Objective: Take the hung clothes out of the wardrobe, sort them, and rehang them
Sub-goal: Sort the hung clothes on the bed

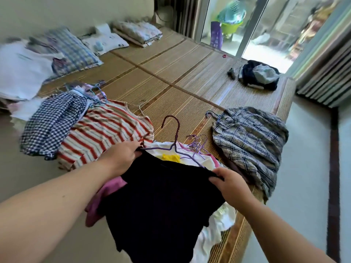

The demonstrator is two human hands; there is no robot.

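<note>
A black garment (161, 202) hangs spread between my hands above the near edge of a bamboo-mat bed (171, 76). My left hand (121, 156) grips its upper left edge, and my right hand (228, 184) pinches its upper right edge. A purple hanger (175, 137) sticks up just behind the black cloth, over a white garment with a yellow patch (171, 157) and pink cloth (106, 196). More purple hangers (198, 144) lie beside it. A red-striped top (106, 133) and a blue checked garment (55, 122) lie to the left. A grey plaid shirt (250, 141) on a hanger lies to the right.
White clothes (20, 73), a checked pillow (72, 50) and folded bedding (138, 33) lie at the far left of the bed. A dark clothes pile (260, 74) sits at the far right by a glass door (245, 25). Pale floor (303, 168) runs along the bed's right side.
</note>
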